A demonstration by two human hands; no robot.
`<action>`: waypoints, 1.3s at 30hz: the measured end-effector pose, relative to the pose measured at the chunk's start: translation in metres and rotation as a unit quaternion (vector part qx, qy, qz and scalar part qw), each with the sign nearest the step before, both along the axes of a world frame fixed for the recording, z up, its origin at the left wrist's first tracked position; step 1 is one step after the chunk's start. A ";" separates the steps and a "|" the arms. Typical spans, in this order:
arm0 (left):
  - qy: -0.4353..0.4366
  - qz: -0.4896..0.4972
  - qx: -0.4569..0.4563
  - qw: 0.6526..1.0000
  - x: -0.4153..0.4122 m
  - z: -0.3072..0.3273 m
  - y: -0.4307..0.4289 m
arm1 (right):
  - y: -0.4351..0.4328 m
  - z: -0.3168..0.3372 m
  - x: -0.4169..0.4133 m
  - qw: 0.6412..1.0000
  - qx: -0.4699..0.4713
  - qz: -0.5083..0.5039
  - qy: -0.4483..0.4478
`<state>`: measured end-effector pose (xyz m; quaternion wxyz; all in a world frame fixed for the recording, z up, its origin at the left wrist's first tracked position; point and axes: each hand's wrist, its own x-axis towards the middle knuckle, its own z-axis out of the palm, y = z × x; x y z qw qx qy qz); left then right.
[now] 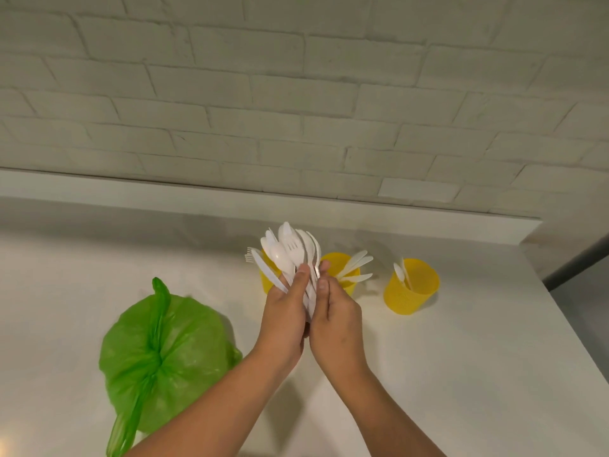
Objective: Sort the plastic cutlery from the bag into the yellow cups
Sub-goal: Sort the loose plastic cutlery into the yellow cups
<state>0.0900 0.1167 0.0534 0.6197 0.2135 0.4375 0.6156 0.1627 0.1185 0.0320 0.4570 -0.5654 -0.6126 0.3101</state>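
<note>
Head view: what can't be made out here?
Leftmost yellow cup: mostly behind the left hand and cutlery bundle; contents unseen.
Bundle handles: enclosed by left hand and right hand; count unclear.
Green bag: plastic hides contents; tail cut by bottom edge.
Rightmost yellow cup: pieces too small to identify.

The cutlery (290,255) is seen as smooth white plastic, the bag (164,351) as thin, crinkled, glossy green film; the 3 yellow cups (412,288) seem finely ribbed; the counter (461,374) is finished matt.
</note>
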 end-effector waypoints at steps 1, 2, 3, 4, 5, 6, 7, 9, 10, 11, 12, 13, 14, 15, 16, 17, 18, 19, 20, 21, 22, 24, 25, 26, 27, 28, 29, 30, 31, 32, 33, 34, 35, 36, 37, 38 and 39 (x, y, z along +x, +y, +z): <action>0.001 0.002 -0.010 1.000 -0.002 0.001 0.001 | 0.002 0.000 -0.001 1.000 0.004 -0.012 -0.007; 0.005 0.006 -0.016 1.000 -0.003 0.000 0.002 | 0.004 0.000 -0.001 1.000 0.008 -0.025 -0.010; 0.006 0.010 -0.015 1.000 -0.005 -0.001 0.003 | 0.006 0.000 0.000 0.999 0.010 -0.036 -0.016; 0.003 0.015 -0.010 1.000 -0.005 -0.002 0.004 | 0.007 0.000 0.000 0.999 0.013 -0.039 -0.026; -0.005 0.019 -0.003 1.000 -0.006 -0.003 0.004 | 0.007 0.000 0.001 0.998 0.012 -0.039 -0.038; -0.012 0.021 0.001 1.000 -0.005 -0.003 0.005 | 0.008 -0.001 0.001 0.998 0.009 -0.036 -0.048; -0.018 0.023 0.002 1.000 -0.005 -0.003 0.006 | 0.009 -0.002 0.001 0.998 0.005 -0.034 -0.055; -0.026 0.030 0.001 0.999 -0.005 -0.003 0.006 | 0.010 -0.002 0.003 0.998 0.000 -0.022 -0.058; -0.028 0.034 -0.001 0.999 -0.005 -0.003 0.007 | 0.010 -0.001 0.004 0.998 0.002 -0.010 -0.058; -0.024 0.034 -0.004 0.999 -0.006 -0.003 0.008 | 0.011 -0.001 0.006 0.998 0.006 0.003 -0.062; -0.017 0.029 -0.010 0.999 -0.007 -0.004 0.008 | 0.012 0.000 0.009 0.997 0.008 0.013 -0.070; -0.011 0.020 -0.016 1.000 -0.008 -0.005 0.009 | 0.014 0.001 0.011 0.996 0.008 0.019 -0.082; -0.006 0.012 -0.022 1.000 -0.009 -0.005 0.008 | 0.015 0.001 0.013 0.996 0.007 0.021 -0.092; -0.005 0.008 -0.026 1.000 -0.009 -0.006 0.009 | 0.016 0.001 0.014 0.995 0.005 0.020 -0.096; -0.008 0.007 -0.030 1.000 -0.009 -0.005 0.009 | 0.017 0.001 0.014 0.995 0.003 0.016 -0.096; -0.014 0.007 -0.031 0.999 -0.009 -0.006 0.009 | 0.017 0.001 0.013 0.996 0.004 0.012 -0.094; -0.023 0.005 -0.029 0.999 -0.009 -0.005 0.008 | 0.017 0.001 0.012 0.996 0.006 0.007 -0.091; -0.034 0.001 -0.025 0.999 -0.009 -0.005 0.008 | 0.017 0.000 0.011 0.996 0.009 0.003 -0.087; -0.043 -0.004 -0.019 0.999 -0.010 -0.004 0.007 | 0.018 0.000 0.010 0.997 0.010 0.002 -0.082; -0.048 -0.007 -0.012 0.999 -0.010 -0.005 0.007 | 0.018 0.000 0.009 0.997 0.009 0.000 -0.079; -0.052 -0.008 -0.007 0.999 -0.011 -0.006 0.006 | 0.019 -0.001 0.009 0.997 0.004 -0.004 -0.079; -0.052 -0.004 -0.008 0.999 -0.012 -0.008 0.006 | 0.020 -0.002 0.009 0.997 -0.004 -0.014 -0.078; -0.048 0.000 -0.011 0.999 -0.013 -0.008 0.006 | 0.020 -0.002 0.009 0.997 -0.005 -0.017 -0.076; -0.042 0.003 -0.014 0.999 -0.014 -0.008 0.007 | 0.020 -0.002 0.009 0.997 -0.004 -0.018 -0.076; -0.034 0.003 -0.016 0.999 -0.015 -0.008 0.007 | 0.019 -0.002 0.009 0.997 -0.004 -0.016 -0.079; -0.026 0.004 -0.018 0.999 -0.015 -0.008 0.007 | 0.019 -0.003 0.008 0.996 -0.002 -0.013 -0.083; -0.017 0.004 -0.020 1.000 -0.016 -0.008 0.008 | 0.018 -0.003 0.008 0.996 -0.001 -0.011 -0.087; -0.007 0.005 -0.021 1.000 -0.016 -0.007 0.008 | 0.019 -0.004 0.008 0.996 0.001 -0.012 -0.090; 0.003 0.007 -0.021 1.000 -0.017 -0.006 0.008 | 0.020 -0.003 0.008 0.996 0.006 -0.017 -0.091; 0.010 0.008 -0.018 1.000 -0.018 -0.006 0.008 | 0.021 -0.003 0.009 0.996 0.013 -0.025 -0.088; 0.017 0.008 -0.014 1.000 -0.019 -0.006 0.008 | 0.023 -0.002 0.011 0.996 0.018 -0.029 -0.084; 0.024 0.006 -0.011 1.000 -0.020 -0.006 0.009 | 0.024 0.000 0.015 0.997 0.017 -0.028 -0.077; 0.032 0.002 -0.010 0.999 -0.021 -0.006 0.009 | 0.026 0.003 0.018 0.997 0.008 -0.021 -0.072; 0.037 -0.005 -0.008 0.999 -0.022 -0.006 0.009 | 0.027 0.006 0.021 0.998 0.001 -0.008 -0.068; 0.043 -0.011 -0.008 0.999 -0.023 -0.005 0.009 | 0.027 0.009 0.023 0.998 -0.006 0.011 -0.063; 0.048 -0.016 -0.008 0.999 -0.023 -0.005 0.009 | 0.027 0.012 0.023 0.998 -0.012 0.034 -0.059; 0.053 -0.020 -0.009 0.998 -0.023 -0.004 0.009 | 0.027 0.014 0.023 0.997 -0.018 0.054 -0.055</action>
